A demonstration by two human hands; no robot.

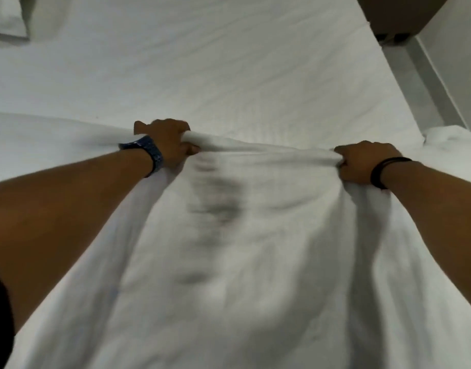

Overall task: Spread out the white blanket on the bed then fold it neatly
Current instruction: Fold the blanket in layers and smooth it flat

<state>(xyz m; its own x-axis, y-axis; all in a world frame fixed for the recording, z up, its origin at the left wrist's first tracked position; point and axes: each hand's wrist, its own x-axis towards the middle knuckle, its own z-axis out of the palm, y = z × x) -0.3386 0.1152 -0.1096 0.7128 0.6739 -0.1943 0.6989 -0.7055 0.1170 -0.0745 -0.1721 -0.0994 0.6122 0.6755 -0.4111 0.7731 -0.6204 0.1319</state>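
The white blanket (242, 235) hangs lifted in front of me, stretched between both hands and blurred with motion. My left hand (167, 142), with a blue watch on its wrist, is clenched on the blanket's upper edge at centre left. My right hand (362, 162), with a black band on its wrist, is clenched on the same edge at the right. The edge sags slightly between the fists. More of the blanket lies to the left and far right on the bed (229, 62), whose white sheet stretches away beyond my hands.
A white pillow (5, 17) lies at the bed's far left corner. A brown piece of furniture (388, 14) stands at the top right beside a pale wall and grey strip (428, 75) along the bed's right edge.
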